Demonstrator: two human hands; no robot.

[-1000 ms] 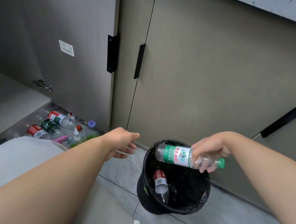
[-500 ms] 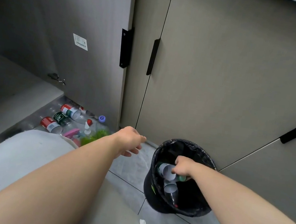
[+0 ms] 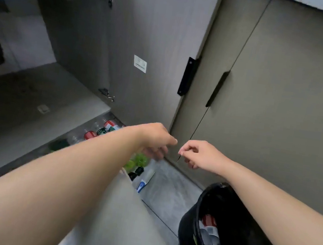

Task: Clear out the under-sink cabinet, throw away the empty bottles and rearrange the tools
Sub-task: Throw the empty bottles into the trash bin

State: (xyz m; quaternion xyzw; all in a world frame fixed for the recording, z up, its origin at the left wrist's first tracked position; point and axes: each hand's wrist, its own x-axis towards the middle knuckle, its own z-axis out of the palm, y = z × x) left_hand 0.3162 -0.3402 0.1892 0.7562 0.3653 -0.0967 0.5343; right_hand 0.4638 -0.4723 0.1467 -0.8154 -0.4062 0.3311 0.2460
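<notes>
Several plastic bottles with red and green labels (image 3: 109, 125) lie on the floor below the open cabinet door (image 3: 147, 42), beside a green bottle (image 3: 140, 160). A black bin (image 3: 233, 236) at the lower right holds discarded bottles (image 3: 209, 227). My left hand (image 3: 155, 140) reaches over the floor bottles, blurred, fingers loosely curled, holding nothing. My right hand (image 3: 202, 154) hovers just right of it in front of the closed cabinet doors, fingers pinched together and empty.
A closed cabinet door with a black handle (image 3: 217, 88) stands straight ahead. A white tube with a blue label (image 3: 144, 182) lies on the tiled floor. My knee in light trousers (image 3: 120, 221) fills the lower middle. The open cabinet's dark interior (image 3: 14, 90) is at the left.
My right hand let the green-labelled bottle go into the bin and rose leftward, empty, toward my left hand. The view swung left and down toward the cabinet.
</notes>
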